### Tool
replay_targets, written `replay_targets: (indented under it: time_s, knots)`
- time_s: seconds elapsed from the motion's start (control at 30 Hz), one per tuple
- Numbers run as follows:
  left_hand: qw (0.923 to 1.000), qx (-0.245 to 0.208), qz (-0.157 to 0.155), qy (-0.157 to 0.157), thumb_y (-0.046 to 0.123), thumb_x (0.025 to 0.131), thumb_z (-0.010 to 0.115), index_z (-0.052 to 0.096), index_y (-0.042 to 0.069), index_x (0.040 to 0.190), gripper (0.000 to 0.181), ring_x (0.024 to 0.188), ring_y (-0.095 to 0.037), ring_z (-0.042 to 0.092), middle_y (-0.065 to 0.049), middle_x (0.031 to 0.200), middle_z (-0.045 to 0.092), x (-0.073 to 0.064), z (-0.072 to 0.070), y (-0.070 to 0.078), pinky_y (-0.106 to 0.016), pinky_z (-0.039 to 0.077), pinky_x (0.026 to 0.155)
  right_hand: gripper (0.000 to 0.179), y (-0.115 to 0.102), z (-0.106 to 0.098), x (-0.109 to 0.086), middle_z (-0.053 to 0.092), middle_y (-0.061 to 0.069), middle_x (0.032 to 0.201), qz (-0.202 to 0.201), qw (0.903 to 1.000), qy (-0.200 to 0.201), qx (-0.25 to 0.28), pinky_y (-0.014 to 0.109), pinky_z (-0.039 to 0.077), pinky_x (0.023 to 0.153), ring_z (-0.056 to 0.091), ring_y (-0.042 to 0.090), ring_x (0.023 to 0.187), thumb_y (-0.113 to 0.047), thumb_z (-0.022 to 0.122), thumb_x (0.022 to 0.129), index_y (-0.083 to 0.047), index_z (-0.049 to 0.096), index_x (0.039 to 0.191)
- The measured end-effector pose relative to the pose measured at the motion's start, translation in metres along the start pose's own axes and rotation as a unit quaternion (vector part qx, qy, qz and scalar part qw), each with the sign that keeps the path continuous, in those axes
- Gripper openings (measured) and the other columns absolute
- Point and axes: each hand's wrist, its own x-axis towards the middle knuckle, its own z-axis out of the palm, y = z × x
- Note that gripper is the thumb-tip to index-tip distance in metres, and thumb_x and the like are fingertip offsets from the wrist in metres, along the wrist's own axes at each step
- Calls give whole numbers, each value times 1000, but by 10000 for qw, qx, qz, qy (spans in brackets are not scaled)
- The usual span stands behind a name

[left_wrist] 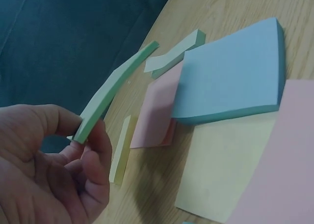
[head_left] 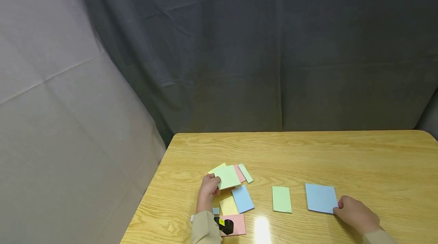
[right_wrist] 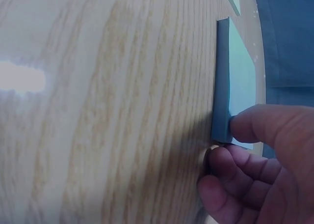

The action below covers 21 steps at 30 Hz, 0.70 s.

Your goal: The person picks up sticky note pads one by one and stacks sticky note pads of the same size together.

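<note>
Well beyond the pale-green rectangular paper pad [head_left: 282,199] hangs a dark grey cloth curtain [head_left: 239,46], and beneath that pad spreads a light-brown wood-grained table [head_left: 376,168]. To the rectangular pad's right, the right hand [head_left: 357,213] pinches the near right corner of a sky-blue square paper pad [head_left: 321,197], thumb and fingers closed down to about its thickness; whether this pad is lifted, I cannot tell. To the rectangular pad's left and farther back, the left hand [head_left: 209,186] pinches a pale-green square paper pad [head_left: 228,176] narrowly by its left edge, raised clear of the table. Also left of the rectangular pad lie a pink rectangular paper pad [head_left: 238,223], nearer the person and partly hidden, a thick blue paper pad [head_left: 243,199], a pale-yellow paper pad [head_left: 228,206] and, farther back, a narrow pale-green paper strip [head_left: 245,173].
</note>
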Motion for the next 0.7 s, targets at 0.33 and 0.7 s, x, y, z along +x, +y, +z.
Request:
replay_targets:
  time_s: [0.33,0.7]
  knots:
    - [9996,-14,56,-280,-3,74,43,45,-12,113,40,41,-4,33,1,57,42,-2,18,4,-16,32,39,20,-3,-1,-1,47,5,68,36,10000,-2,-37,40,35,59,45,21,66,-22,57,79,-4,48,76]
    - [9981,262,169,-532,-1,75,46,45,-9,114,40,39,-5,32,0,59,44,-4,41,14,-16,33,39,21,-2,-1,-1,48,5,69,10,10000,23,-46,41,35,58,45,21,66,-23,57,79,-4,49,76]
